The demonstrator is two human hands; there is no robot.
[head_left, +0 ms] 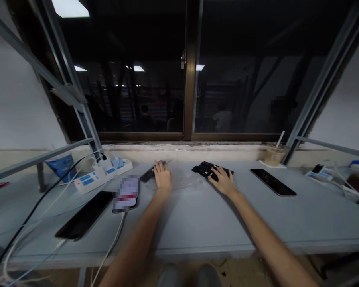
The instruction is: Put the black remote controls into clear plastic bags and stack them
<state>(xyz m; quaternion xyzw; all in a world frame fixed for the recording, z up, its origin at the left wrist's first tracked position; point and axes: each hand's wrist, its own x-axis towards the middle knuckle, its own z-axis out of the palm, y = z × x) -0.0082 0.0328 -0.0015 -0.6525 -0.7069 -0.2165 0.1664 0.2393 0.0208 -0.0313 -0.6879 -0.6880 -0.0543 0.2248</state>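
Near the middle of the table, my left hand (163, 178) has its fingers stretched forward, slightly blurred. It touches or hovers at the right end of a dark flat piece (148, 174); its kind is unclear. To the right, my right hand (223, 180) lies with spread fingers over the right part of several black remote controls (204, 169) with pale buttons, set close together. Its palm and fingers hide part of them. Between the two hands a clear, shiny film (187, 183), like thin plastic, lies on the table.
Left of my hands are a lit phone (127, 193), a dark phone (85, 215), a white power strip (91, 181) with cables and a blue container (60, 167). At right lie another dark phone (273, 182) and a drink cup (274, 154) with a straw. Metal posts flank the grey table (197, 223).
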